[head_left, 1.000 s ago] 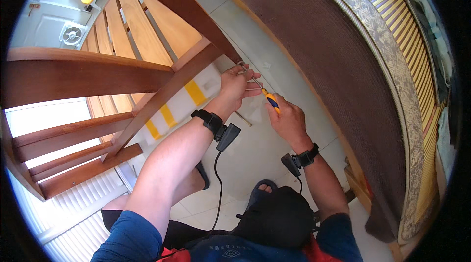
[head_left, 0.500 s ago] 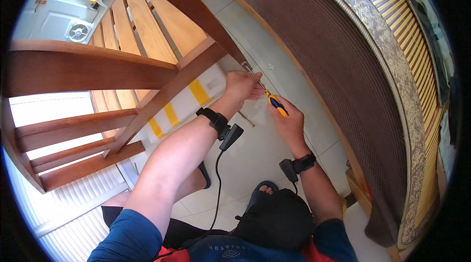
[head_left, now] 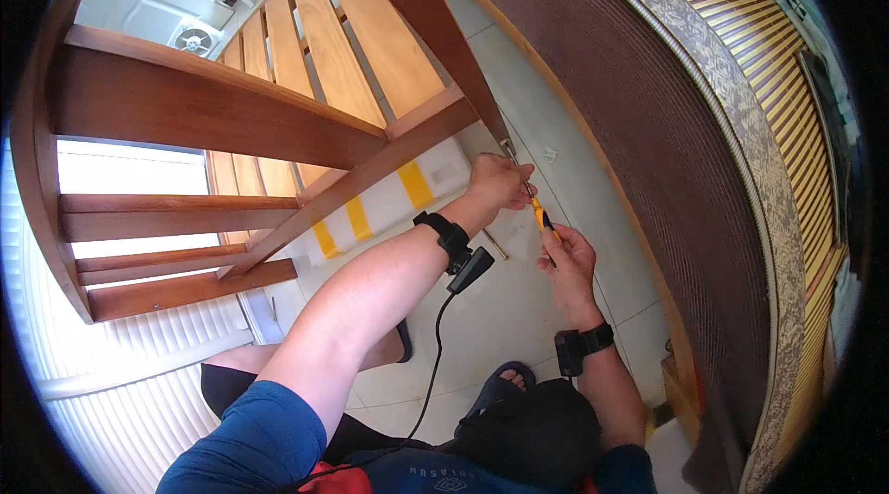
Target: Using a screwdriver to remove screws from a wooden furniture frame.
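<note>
A screwdriver (head_left: pixel 541 213) with a yellow and dark-blue handle points up and left toward the end of a brown wooden bed post (head_left: pixel 454 50). Around the handle's rear, the fingers of my right hand (head_left: pixel 571 264) are closed. Farther forward, my left hand (head_left: pixel 498 181) pinches the thin metal shaft. A small metal fitting (head_left: pixel 507 148) shows at the post's end, just beyond my left fingers. Whether the screwdriver tip sits in it I cannot tell, as the fingers partly cover that spot. A thin metal rod (head_left: pixel 495 244) lies on the tiles below my left wrist.
The wooden frame's rails (head_left: pixel 213 105) and slats (head_left: pixel 315 31) fill the left. Beneath them sits a white box (head_left: pixel 435 175) with yellow stripes. A brown-sided mattress (head_left: pixel 648 96) curves along the right. A cable (head_left: pixel 433 346) hangs from my left wrist device.
The whole view has shifted, so the frame and hands appear farther right and lower. My right fingers have changed their hold, now sitting farther back on the screwdriver handle.
</note>
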A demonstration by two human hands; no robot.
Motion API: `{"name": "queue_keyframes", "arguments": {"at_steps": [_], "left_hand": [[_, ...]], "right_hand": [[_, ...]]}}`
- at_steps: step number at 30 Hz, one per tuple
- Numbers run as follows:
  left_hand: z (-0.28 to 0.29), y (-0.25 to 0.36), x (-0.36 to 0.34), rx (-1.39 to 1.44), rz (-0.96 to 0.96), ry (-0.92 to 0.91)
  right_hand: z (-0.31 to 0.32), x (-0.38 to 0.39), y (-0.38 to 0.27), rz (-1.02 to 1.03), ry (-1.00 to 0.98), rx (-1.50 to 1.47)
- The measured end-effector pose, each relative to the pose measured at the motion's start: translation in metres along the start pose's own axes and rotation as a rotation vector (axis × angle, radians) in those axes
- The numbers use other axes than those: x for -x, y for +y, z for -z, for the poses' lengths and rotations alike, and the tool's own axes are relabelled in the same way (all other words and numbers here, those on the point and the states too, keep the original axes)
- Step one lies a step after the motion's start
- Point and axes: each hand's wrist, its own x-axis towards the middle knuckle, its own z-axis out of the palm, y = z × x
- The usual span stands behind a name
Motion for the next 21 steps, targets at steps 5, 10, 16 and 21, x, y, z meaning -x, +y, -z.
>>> {"name": "queue_keyframes", "arguments": {"at_steps": [5, 10, 16, 21], "left_hand": [[0.003, -0.001, 0.000, 0.026, -0.014, -0.019], [-0.001, 0.003, 0.007, 0.139, 0.030, -0.040], [0.004, -0.003, -0.001, 0.160, -0.016, -0.081], [-0.002, 0.002, 0.007, 0.118, 0.007, -0.030]], "right_hand": [[0.028, 0.010, -0.026, -0.566, -0.313, -0.424], [0.019, 0.008, 0.000, -0.238, -0.202, -0.151], [0.024, 0.011, -0.018, -0.510, -0.212, -0.448], [0.002, 0.012, -0.010, -0.285, 0.039, -0.374]]}}
